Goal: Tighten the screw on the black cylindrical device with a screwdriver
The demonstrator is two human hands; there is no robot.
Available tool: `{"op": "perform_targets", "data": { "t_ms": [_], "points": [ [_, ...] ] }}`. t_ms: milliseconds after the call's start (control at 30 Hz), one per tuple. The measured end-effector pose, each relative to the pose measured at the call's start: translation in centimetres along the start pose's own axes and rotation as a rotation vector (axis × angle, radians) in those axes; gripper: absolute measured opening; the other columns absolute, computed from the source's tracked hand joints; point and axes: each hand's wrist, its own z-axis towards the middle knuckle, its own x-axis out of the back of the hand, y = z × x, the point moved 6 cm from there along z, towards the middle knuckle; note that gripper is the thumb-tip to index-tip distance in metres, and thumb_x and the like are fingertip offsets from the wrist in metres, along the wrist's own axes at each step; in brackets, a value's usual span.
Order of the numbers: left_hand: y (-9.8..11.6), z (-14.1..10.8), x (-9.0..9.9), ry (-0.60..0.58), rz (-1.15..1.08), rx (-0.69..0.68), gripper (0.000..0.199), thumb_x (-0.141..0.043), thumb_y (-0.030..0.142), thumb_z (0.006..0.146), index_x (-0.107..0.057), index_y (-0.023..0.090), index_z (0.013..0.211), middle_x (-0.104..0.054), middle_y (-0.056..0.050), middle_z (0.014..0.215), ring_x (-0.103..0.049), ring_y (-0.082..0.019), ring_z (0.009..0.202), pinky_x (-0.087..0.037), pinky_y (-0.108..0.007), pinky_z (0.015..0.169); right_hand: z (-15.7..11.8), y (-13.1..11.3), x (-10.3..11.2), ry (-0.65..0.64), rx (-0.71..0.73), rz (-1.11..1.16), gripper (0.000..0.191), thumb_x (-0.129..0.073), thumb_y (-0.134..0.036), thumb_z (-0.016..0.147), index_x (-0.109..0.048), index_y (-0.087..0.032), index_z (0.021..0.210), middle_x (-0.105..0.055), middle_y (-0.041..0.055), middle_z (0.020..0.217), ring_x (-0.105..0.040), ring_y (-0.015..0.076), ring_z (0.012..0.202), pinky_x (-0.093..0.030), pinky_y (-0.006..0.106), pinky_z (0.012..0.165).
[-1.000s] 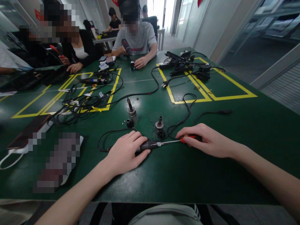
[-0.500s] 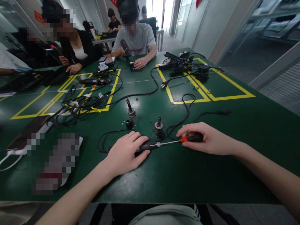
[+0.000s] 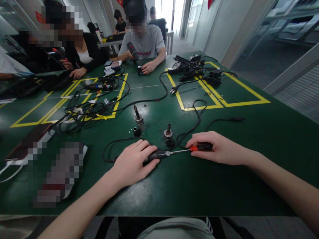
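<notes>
My left hand (image 3: 136,161) is wrapped over a black corded tool (image 3: 155,155) lying on the green table. My right hand (image 3: 216,146) grips the red and black handle of a screwdriver (image 3: 178,151), whose metal shaft points left and meets the tool's front end. Exactly how the tip sits there is too small to tell. Just beyond the tool stand a metal part with a thin upright shaft (image 3: 139,120), a small black ring (image 3: 136,131), a shorter round metal part (image 3: 168,132) and a black collar (image 3: 169,143).
Tangled black cables (image 3: 82,114) lie at the left, near a phone (image 3: 27,141) and a blurred packet (image 3: 61,172). More black tools and cords (image 3: 191,68) are heaped inside yellow tape at the back right. Across the table (image 3: 149,96), a person (image 3: 147,39) holds a power tool.
My right hand and the screwdriver handle have shifted slightly left and turned a little. My left hand keeps its hold on the black tool.
</notes>
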Motion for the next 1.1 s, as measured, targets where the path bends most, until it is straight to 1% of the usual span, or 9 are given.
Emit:
{"op": "perform_targets", "data": {
  "t_ms": [133, 267, 333, 500, 600, 700, 800, 967, 1100],
  "points": [
    [0.0, 0.1, -0.1, -0.011, -0.004, 0.002, 0.025, -0.063, 0.035, 0.108, -0.070, 0.019, 0.126, -0.073, -0.008, 0.110, -0.070, -0.025, 0.100, -0.061, -0.038, 0.085, 0.1, -0.4, 0.0, 0.005, 0.041, -0.019, 0.024, -0.069, -0.039, 0.100, -0.080, -0.018, 0.102, -0.080, 0.0078, 0.090, -0.072, 0.0201, 0.075, -0.054, 0.030, 0.069],
    [0.0, 0.1, -0.1, -0.020, -0.005, 0.011, 0.024, -0.063, 0.035, 0.108, -0.070, 0.019, 0.125, -0.073, -0.008, 0.110, -0.070, -0.025, 0.099, -0.061, -0.038, 0.086, 0.2, -0.7, -0.3, -0.027, 0.035, -0.066, 0.033, -0.056, -0.040, 0.108, -0.081, -0.019, 0.101, -0.080, 0.0058, 0.083, -0.070, 0.0192, 0.067, -0.051, 0.030, 0.065],
    [0.0, 0.1, -0.1, -0.017, -0.010, 0.015, 0.024, -0.062, 0.035, 0.108, -0.070, 0.020, 0.124, -0.073, -0.008, 0.110, -0.070, -0.025, 0.099, -0.061, -0.038, 0.086, 0.2, -0.8, -0.3, -0.036, 0.037, -0.076, 0.035, -0.053, -0.038, 0.109, -0.081, -0.020, 0.101, -0.081, 0.0062, 0.084, -0.071, 0.0200, 0.069, -0.052, 0.031, 0.066],
    [0.1, 0.1, 0.0, -0.013, -0.002, 0.023, 0.025, -0.063, 0.035, 0.107, -0.069, 0.021, 0.125, -0.073, -0.007, 0.110, -0.070, -0.025, 0.099, -0.061, -0.038, 0.086, 0.1, -0.5, -0.2, -0.040, 0.033, -0.015, 0.025, -0.063, -0.039, 0.104, -0.081, -0.021, 0.104, -0.084, 0.0079, 0.096, -0.077, 0.0235, 0.083, -0.058, 0.035, 0.079],
    [0.1, 0.1, -0.1, -0.019, 0.024, 0.018, 0.030, -0.066, 0.038, 0.106, -0.068, 0.022, 0.132, -0.072, -0.007, 0.111, -0.070, -0.026, 0.101, -0.061, -0.038, 0.085, 0.1, -0.3, -0.2, -0.041, 0.040, 0.000, 0.021, -0.069, -0.037, 0.100, -0.081, -0.020, 0.103, -0.081, 0.0075, 0.094, -0.074, 0.0215, 0.081, -0.057, 0.033, 0.076],
    [0.1, 0.1, -0.3, -0.028, 0.043, 0.012, 0.028, -0.067, 0.037, 0.106, -0.069, 0.022, 0.130, -0.072, -0.007, 0.111, -0.070, -0.026, 0.101, -0.060, -0.037, 0.085, 0.1, -0.6, -0.3, -0.029, 0.071, -0.029, 0.019, -0.070, -0.036, 0.099, -0.079, -0.019, 0.102, -0.079, 0.0070, 0.091, -0.072, 0.0199, 0.078, -0.055, 0.032, 0.074],
    [0.1, 0.1, -0.3, -0.021, 0.047, 0.008, 0.026, -0.068, 0.036, 0.106, -0.069, 0.022, 0.128, -0.072, -0.007, 0.111, -0.070, -0.025, 0.100, -0.060, -0.038, 0.085, 0.1, -0.9, -0.5, -0.023, 0.077, -0.082, 0.022, -0.063, -0.035, 0.102, -0.079, -0.020, 0.101, -0.080, 0.0075, 0.090, -0.072, 0.0210, 0.077, -0.054, 0.033, 0.074],
    [0.2, 0.1, -0.4, -0.012, 0.046, 0.000, 0.026, -0.068, 0.036, 0.106, -0.070, 0.021, 0.127, -0.072, -0.006, 0.110, -0.070, -0.026, 0.099, -0.061, -0.040, 0.085, 0.1, -1.1, -0.5, -0.035, 0.042, -0.127, 0.034, -0.051, -0.034, 0.108, -0.081, -0.021, 0.099, -0.079, 0.0059, 0.079, -0.069, 0.0209, 0.064, -0.050, 0.033, 0.064],
    [0.2, 0.1, -0.4, -0.010, 0.039, 0.012, 0.026, -0.071, 0.035, 0.104, -0.070, 0.020, 0.126, -0.072, -0.006, 0.109, -0.070, -0.026, 0.099, -0.061, -0.040, 0.085, 0.0, -0.6, -0.3, -0.026, 0.012, -0.054, 0.027, -0.060, -0.038, 0.104, -0.082, -0.021, 0.106, -0.083, 0.0077, 0.093, -0.075, 0.0234, 0.077, -0.057, 0.034, 0.073]
  ]
}}
